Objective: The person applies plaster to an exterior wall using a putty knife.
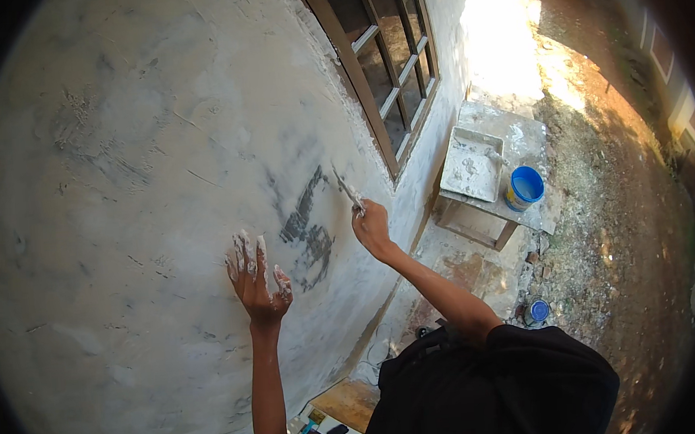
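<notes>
My left hand [261, 290] is raised in front of the plastered wall [170, 307], fingers spread and coated with white putty. It holds nothing; whether it touches the wall I cannot tell. My right hand [373, 230] grips a putty knife [350, 190] smeared with white paste, seen nearly edge-on. Its blade points up and left, close to the wall below the window corner. Between the two hands lies a dark grey patch [308, 219] of rough, streaky surface. Paler putty in uneven swirls surrounds this patch.
A brown-framed window [386, 63] is set in the wall at upper right. On a low table [530, 138] to the right stand a putty-smeared tray [472, 166] and a blue bucket [525, 186]. A small blue-topped can [538, 311] sits on the ground.
</notes>
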Demonstrator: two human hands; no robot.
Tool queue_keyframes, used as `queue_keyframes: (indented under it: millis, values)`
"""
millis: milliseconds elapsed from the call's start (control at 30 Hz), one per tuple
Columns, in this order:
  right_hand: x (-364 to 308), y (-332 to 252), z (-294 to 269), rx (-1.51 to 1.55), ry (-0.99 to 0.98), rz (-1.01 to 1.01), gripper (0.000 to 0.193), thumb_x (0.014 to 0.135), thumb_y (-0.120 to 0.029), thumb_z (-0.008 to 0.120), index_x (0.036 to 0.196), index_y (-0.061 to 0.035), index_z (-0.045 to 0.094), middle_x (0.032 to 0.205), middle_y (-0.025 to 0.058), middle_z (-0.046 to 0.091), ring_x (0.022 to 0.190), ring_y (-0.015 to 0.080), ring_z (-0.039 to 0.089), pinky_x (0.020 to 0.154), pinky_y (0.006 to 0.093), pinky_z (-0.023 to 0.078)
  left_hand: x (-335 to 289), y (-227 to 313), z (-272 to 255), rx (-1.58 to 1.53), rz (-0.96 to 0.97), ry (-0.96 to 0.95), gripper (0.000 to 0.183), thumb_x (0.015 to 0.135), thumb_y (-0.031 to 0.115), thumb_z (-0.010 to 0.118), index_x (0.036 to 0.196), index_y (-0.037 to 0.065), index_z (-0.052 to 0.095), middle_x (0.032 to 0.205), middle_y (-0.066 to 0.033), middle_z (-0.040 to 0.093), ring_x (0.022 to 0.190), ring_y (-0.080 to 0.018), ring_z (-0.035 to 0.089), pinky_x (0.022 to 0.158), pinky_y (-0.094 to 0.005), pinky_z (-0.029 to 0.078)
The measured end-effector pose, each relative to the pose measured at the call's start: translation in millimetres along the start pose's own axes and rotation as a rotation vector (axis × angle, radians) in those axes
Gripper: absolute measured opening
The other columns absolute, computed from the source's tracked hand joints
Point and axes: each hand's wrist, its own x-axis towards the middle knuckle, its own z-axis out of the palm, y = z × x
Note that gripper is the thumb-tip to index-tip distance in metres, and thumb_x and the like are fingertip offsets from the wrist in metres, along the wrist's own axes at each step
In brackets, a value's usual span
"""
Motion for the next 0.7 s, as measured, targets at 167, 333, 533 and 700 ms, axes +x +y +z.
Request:
queue_keyframes:
  millis: [167, 333, 533, 700]
  values:
    - [32.9, -3.5, 26.0, -0.134, -0.036, -0.132, 0.011, 0.076, -0.003, 0.053, 0.077, 0.0086, 0.055, 0.075, 0.0283, 0.058, 0.071, 0.0446, 0.058, 0.065, 0.0492, 0.047, -2.1, 1.0, 3.0, 0.004, -0.008, -0.005, 0.051, 0.082, 0.013, 0.047, 0.13, -0.004, 0.049, 0.139, -0.0251, 0.042, 0.132, -0.0384, 0.038, 0.11, -0.0551, 0.02]
    - [-21.2, -52.4, 48.7, -0.153, -0.329, -0.084, 0.009, 0.072, -0.001, 0.056, 0.076, 0.0064, 0.055, 0.08, 0.0259, 0.059, 0.075, 0.0424, 0.059, 0.071, 0.0478, 0.049, -10.1, -5.9, 1.0, 0.008, -0.038, 0.004, 0.053, 0.08, 0.012, 0.05, 0.13, -0.003, 0.05, 0.138, -0.025, 0.043, 0.132, -0.0386, 0.038, 0.109, -0.0548, 0.02]
    - [-75.6, -37.8, 13.2, 0.086, -0.384, -0.23, 0.01, 0.076, -0.002, 0.057, 0.083, 0.0063, 0.057, 0.08, 0.025, 0.06, 0.071, 0.0422, 0.059, 0.063, 0.0453, 0.048, -17.1, -9.1, -3.3, 0.022, -0.043, 0.0, 0.053, 0.078, 0.01, 0.051, 0.13, -0.002, 0.051, 0.137, -0.0238, 0.045, 0.131, -0.0374, 0.039, 0.109, -0.0529, 0.022]
    - [27.7, 3.2, -12.4, 0.094, 0.091, 0.101, 0.009, 0.08, -0.003, 0.055, 0.079, 0.0055, 0.057, 0.066, 0.0249, 0.056, 0.066, 0.0439, 0.057, 0.059, 0.0456, 0.045, -16.0, -1.2, -6.9, 0.021, -0.057, 0.014, 0.051, 0.079, 0.009, 0.05, 0.129, -0.002, 0.052, 0.137, -0.0226, 0.045, 0.131, -0.0361, 0.04, 0.11, -0.0514, 0.023]
